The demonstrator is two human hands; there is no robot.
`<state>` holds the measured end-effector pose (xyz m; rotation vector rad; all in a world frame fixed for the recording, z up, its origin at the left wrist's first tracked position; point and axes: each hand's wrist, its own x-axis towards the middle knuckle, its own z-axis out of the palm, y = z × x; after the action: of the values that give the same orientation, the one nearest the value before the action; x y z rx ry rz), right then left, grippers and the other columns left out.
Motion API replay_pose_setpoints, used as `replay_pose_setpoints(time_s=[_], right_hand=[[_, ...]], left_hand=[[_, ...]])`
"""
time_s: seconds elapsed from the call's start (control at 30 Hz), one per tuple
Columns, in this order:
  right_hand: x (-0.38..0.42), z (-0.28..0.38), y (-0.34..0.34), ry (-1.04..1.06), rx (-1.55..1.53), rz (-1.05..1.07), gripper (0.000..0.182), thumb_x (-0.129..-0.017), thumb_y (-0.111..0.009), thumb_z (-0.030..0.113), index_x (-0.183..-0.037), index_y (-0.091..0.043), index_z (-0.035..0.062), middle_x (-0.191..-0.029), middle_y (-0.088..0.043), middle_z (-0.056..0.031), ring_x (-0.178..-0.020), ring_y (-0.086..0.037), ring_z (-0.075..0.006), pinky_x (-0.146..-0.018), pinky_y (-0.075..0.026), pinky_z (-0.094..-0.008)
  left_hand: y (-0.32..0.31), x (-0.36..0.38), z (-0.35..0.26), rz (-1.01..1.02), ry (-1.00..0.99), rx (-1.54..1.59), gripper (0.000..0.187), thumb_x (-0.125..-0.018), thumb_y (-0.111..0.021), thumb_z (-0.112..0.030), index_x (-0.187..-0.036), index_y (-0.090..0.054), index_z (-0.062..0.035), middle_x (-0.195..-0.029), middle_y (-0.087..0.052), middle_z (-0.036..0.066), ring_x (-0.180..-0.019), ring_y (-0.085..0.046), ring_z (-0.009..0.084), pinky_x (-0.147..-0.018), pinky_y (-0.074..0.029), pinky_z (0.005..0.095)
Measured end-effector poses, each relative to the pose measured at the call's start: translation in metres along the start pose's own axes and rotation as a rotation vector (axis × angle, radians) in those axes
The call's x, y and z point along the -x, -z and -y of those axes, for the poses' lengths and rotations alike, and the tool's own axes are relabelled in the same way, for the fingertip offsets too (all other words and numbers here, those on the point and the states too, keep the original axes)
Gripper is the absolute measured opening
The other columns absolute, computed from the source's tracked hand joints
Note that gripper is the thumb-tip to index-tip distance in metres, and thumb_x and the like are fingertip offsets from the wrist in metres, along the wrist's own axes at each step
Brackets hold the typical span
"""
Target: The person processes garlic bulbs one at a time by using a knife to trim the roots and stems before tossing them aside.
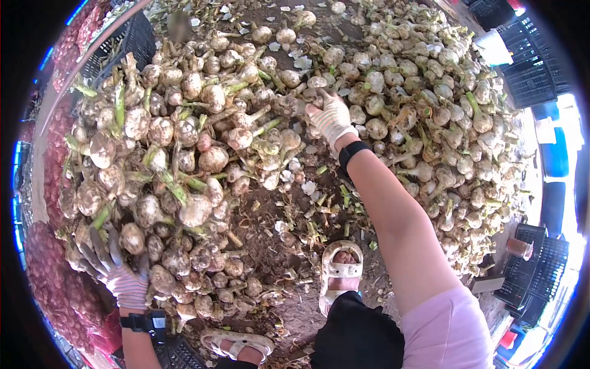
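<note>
Two heaps of garlic bulbs with dirt and cut stems lie on the ground, a left heap [212, 161] and a right heap [430, 123]. My left hand [121, 270], in a striped glove with grey fingers, rests at the lower left edge of the left heap. Its fingers are spread against the bulbs and hold nothing. Stretched forward, my right hand [332, 117] wears a light striped glove and is between the heaps at the upper middle. Its fingers are bent beside some bulbs; what they grip, if anything, is too small to make out.
Red mesh sacks [58, 289] line the left side. A black crate [132, 43] stands at the upper left, others [531, 264] at the right. Peel and stem scraps litter the soil [270, 227] between the heaps, near my sandals [341, 270].
</note>
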<state>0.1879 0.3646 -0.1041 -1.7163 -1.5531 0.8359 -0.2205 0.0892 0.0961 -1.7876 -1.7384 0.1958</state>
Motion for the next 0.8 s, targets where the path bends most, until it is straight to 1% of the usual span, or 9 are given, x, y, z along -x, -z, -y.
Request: replay_pose_setpoints(time_s=[0.17, 0.23, 0.3, 0.37, 0.5, 0.6, 0.63, 0.7, 0.8], right_hand=[[-0.045, -0.044, -0.010, -0.115, 0.042, 0.081, 0.053, -0.073, -0.062, 0.036, -0.121, -0.054, 0.0125, -0.126, -0.049, -0.0182, -0.119, -0.044, -0.0330, -0.097, -0.038, -0.0363], [-0.053, -0.052, -0.017, -0.284, 0.003, 0.404, 0.058, -0.074, -0.061, 0.038, -0.125, -0.051, 0.0138, -0.125, -0.050, -0.0191, -0.117, -0.046, -0.0321, -0.097, -0.038, -0.0363], [-0.020, 0.006, -0.007, -0.254, -0.021, 0.303, 0.051, -0.077, -0.061, 0.026, -0.125, -0.052, 0.0134, -0.108, -0.056, -0.0099, -0.097, -0.050, -0.0222, -0.084, -0.042, -0.0320], [-0.015, 0.006, -0.015, -0.147, -0.101, 0.315, 0.042, -0.080, -0.059, 0.016, -0.121, -0.056, 0.0129, -0.082, -0.055, 0.0013, -0.071, -0.048, -0.0119, -0.068, -0.042, -0.0271], [-0.015, 0.015, -0.017, -0.165, -0.269, 0.462, 0.040, -0.081, -0.058, 0.016, -0.121, -0.056, 0.0146, -0.070, -0.047, 0.0032, -0.061, -0.043, -0.0118, -0.059, -0.040, -0.0272], [-0.011, 0.019, -0.022, -0.367, -0.409, 0.557, 0.038, -0.083, -0.059, 0.020, -0.120, -0.056, 0.0134, -0.072, -0.051, 0.0022, -0.062, -0.046, -0.0116, -0.060, -0.041, -0.0282], [-0.004, 0.025, -0.013, -0.324, -0.351, 0.649, 0.046, -0.081, -0.061, 0.028, -0.125, -0.051, 0.0161, -0.094, -0.060, -0.0156, -0.069, -0.057, -0.0205, -0.069, -0.047, -0.0365], [0.016, 0.042, -0.009, -0.325, -0.272, 0.703, 0.048, -0.081, -0.063, 0.030, -0.125, -0.051, 0.0152, -0.096, -0.061, -0.0160, -0.072, -0.058, -0.0199, -0.071, -0.047, -0.0363], [0.052, 0.054, -0.009, -0.294, -0.030, 0.854, 0.058, -0.079, -0.067, 0.036, -0.128, -0.048, 0.0117, -0.106, -0.061, -0.0166, -0.091, -0.059, -0.0198, -0.081, -0.048, -0.0342]], left_hand=[[-0.011, 0.009, 0.003, 0.082, 0.010, -0.038, 0.085, -0.065, -0.065, -0.051, -0.139, -0.032, -0.0261, -0.150, -0.015, 0.007, -0.137, -0.009, 0.0371, -0.110, -0.007, 0.0544], [-0.018, 0.008, 0.004, 0.028, -0.006, -0.014, 0.080, -0.068, -0.064, -0.047, -0.138, -0.032, -0.0261, -0.150, -0.015, 0.008, -0.137, -0.007, 0.0361, -0.110, -0.004, 0.0538], [-0.023, 0.006, 0.007, -0.033, -0.020, 0.003, 0.075, -0.071, -0.063, -0.044, -0.138, -0.033, -0.0262, -0.150, -0.014, 0.008, -0.138, -0.004, 0.0352, -0.111, -0.001, 0.0532], [-0.026, 0.011, 0.009, -0.017, -0.028, -0.229, 0.067, -0.081, -0.058, -0.027, -0.141, -0.029, -0.0249, -0.151, -0.013, 0.004, -0.121, -0.042, 0.0296, -0.103, -0.032, 0.0474], [-0.080, 0.063, 0.036, 0.295, 0.173, -0.058, 0.072, -0.071, -0.060, -0.050, -0.135, -0.037, -0.0251, -0.147, -0.022, 0.010, -0.135, -0.014, 0.0386, -0.108, -0.011, 0.0590], [-0.077, 0.057, 0.032, 0.191, 0.177, -0.061, 0.069, -0.073, -0.060, -0.047, -0.135, -0.037, -0.0262, -0.147, -0.021, 0.010, -0.135, -0.014, 0.0389, -0.107, -0.012, 0.0594], [-0.083, 0.065, 0.036, 0.272, 0.185, -0.099, 0.070, -0.072, -0.060, -0.047, -0.135, -0.037, -0.0267, -0.147, -0.021, 0.010, -0.135, -0.014, 0.0387, -0.108, -0.012, 0.0588], [-0.081, 0.062, 0.033, 0.350, 0.199, -0.129, 0.071, -0.072, -0.061, -0.047, -0.135, -0.036, -0.0271, -0.148, -0.020, 0.010, -0.135, -0.013, 0.0386, -0.108, -0.012, 0.0582], [-0.031, 0.005, 0.012, -0.044, -0.006, -0.112, 0.076, -0.069, -0.064, -0.047, -0.136, -0.034, -0.0278, -0.148, -0.018, 0.009, -0.135, -0.014, 0.0380, -0.108, -0.012, 0.0574]])
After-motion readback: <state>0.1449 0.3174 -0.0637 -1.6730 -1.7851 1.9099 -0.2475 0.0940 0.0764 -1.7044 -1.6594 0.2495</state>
